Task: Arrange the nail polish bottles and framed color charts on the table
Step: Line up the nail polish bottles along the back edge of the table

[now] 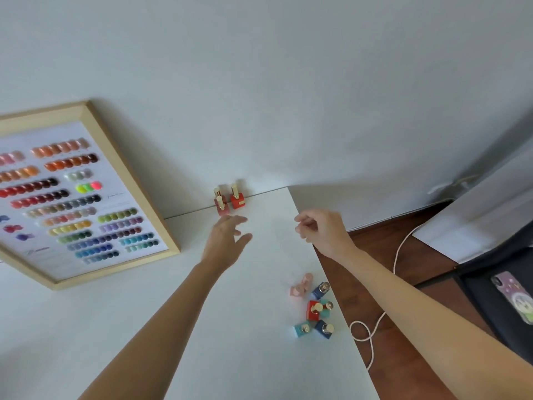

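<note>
Three red and pink bottles (229,200) stand upright at the table's (245,356) far edge against the wall, gold caps up, at frame centre. Lower right, a cluster of bottles (314,308) stands near the table's right edge. The framed color chart (72,197) leans at left, its long axis running diagonally. The left hand (227,239) hovers open, fingers spread, beside the red bottles; the right hand (320,228) is loosely curled, empty.

Both arms reach forward; left hand (227,236) spread empty, right hand (320,229) loosely curled.
</note>
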The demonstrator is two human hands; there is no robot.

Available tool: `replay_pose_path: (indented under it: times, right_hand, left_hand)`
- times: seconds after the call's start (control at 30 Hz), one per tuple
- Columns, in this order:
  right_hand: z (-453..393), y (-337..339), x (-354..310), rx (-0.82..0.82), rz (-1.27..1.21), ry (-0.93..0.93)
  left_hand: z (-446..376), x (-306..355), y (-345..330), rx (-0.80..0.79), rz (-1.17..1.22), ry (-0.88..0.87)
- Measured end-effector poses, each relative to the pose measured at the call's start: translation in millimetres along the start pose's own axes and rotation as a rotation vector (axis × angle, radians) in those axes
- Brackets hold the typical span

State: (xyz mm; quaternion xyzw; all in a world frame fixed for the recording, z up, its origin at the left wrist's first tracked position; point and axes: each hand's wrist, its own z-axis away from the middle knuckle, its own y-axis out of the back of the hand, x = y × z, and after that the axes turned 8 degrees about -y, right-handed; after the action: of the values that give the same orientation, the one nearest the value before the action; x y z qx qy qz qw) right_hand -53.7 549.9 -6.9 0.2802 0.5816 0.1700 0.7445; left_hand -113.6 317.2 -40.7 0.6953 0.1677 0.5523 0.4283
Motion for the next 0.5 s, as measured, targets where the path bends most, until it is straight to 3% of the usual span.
replay_pose_path:
  times: [0.3,0.5]
  right_hand:
    - [100,9,43,0.033,0.097,-0.097]
    - [134,-5,52,0.009,0.135,-0.115]
  left_hand:
    - [40,57,-39,-0.537,0.082,-0.161]
    - [37,83,-52,-0.567,0.065,-0.158]
